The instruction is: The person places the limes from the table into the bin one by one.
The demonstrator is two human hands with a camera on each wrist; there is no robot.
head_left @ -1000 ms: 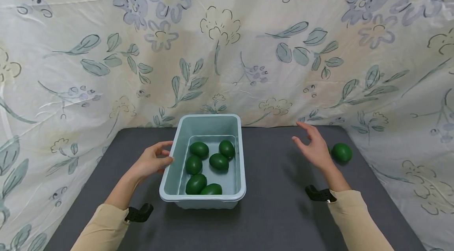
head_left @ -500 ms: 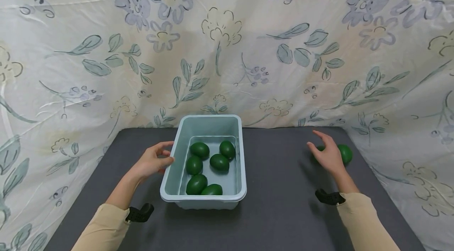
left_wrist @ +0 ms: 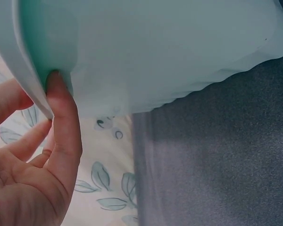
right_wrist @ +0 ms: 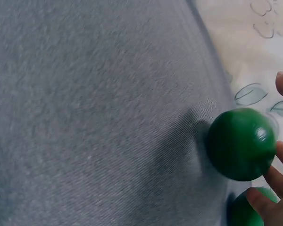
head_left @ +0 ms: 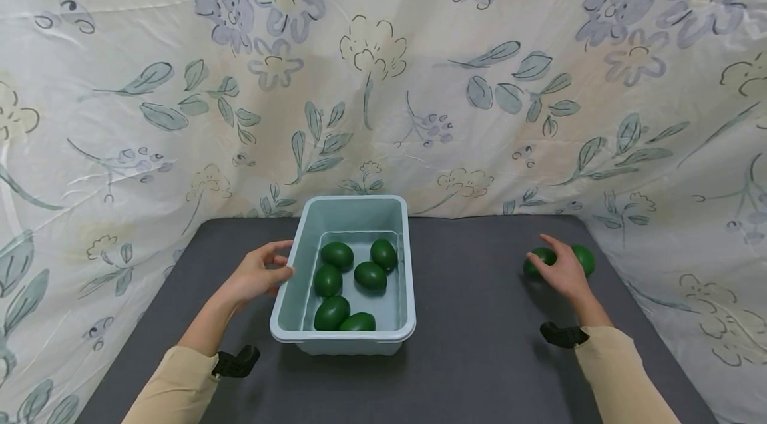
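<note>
My left hand (head_left: 254,272) holds the left side of a pale blue plastic bin (head_left: 344,336); in the left wrist view its rim lies between my fingers (left_wrist: 65,125). Several smooth, dark green, egg-shaped fruits that look like avocados (head_left: 369,275) lie inside on the bin's floor. At the right, my right hand (head_left: 566,274) is over two more such fruits, with thumb and fingers spread. The right wrist view shows the nearer fruit (right_wrist: 241,144) close to my fingertips. The other green fruit (head_left: 584,260) sits just right of the hand, partly covered by it.
A dark grey cloth-covered table (head_left: 467,344) carries everything. Floral fabric (head_left: 371,111) hangs behind it and along both sides. Black wrist bands (head_left: 236,362) with cameras are strapped below both hands.
My right hand has moved right and toward me, coming over the two fruits at the table's right side. The left hand and the bin have stayed in place.
</note>
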